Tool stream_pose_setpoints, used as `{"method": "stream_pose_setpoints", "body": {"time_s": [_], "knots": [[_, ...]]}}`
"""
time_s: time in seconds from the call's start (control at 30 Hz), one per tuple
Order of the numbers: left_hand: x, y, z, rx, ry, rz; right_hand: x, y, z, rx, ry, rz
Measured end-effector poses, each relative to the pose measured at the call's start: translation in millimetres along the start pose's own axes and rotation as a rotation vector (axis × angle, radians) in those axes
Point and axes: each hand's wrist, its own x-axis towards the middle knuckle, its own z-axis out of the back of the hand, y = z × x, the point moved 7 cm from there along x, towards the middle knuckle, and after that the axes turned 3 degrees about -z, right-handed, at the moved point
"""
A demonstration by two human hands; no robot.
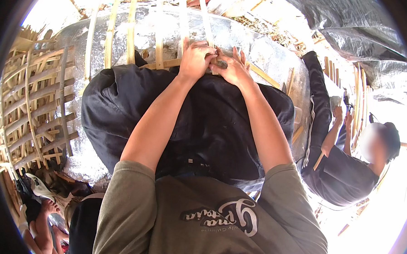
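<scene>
Over my lap, my left hand (pixel 195 60) and my right hand (pixel 233 70) meet at a joint of a light bamboo lattice. Thin upright bamboo slats (pixel 131 30) run away from me and cross a bamboo crosspiece (pixel 166 63) lying along my knees. At the rightmost upright slat (pixel 206 24), my left fingers are pinched together, and what is in them is hidden. Between my right thumb and fingers shows a small grey-brown piece (pixel 220 62), too small to name; the other right fingers point up. Dark trousers (pixel 189 114) cover my legs beneath the lattice.
A finished-looking woven bamboo panel (pixel 34 107) leans at the left. Shiny silvery sheeting (pixel 84 146) lies under me, and dark plastic sheeting (pixel 353 25) hangs at the upper right. Another person (pixel 346 170) sits at the right, handling a tool; someone's hand (pixel 49 207) shows at lower left.
</scene>
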Motion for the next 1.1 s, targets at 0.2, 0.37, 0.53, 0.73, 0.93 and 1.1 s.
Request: {"method": "stream_pose_setpoints", "body": {"time_s": [0.2, 0.37, 0.53, 0.73, 0.93, 1.1], "knots": [[1.5, 1.8, 0.2, -0.036, -0.019, 0.008, 2.4, -2.8, -5.0, 0.061, 0.037, 0.0], [0.4, 2.1, 1.4, -0.01, -0.035, -0.003, 4.7, -2.5, -6.8, 0.053, 0.043, 0.024], [1.7, -1.1, -0.6, -0.089, 0.028, 0.021, 16.1, -13.7, -1.3, 0.274, -0.053, 0.142], [-0.5, -2.8, 8.4, -0.047, -0.008, -0.002, 20.1, -0.8, 7.4, 0.297, -0.151, -0.033], [0.7, -10.7, 8.7, -0.011, -0.023, -0.011, 35.1, -12.4, -1.1, 0.495, -0.049, 0.131], [0.4, -8.7, 9.3, -0.015, 0.002, -0.001, 34.3, -22.5, -7.4, 0.512, -0.02, -0.072]]}}
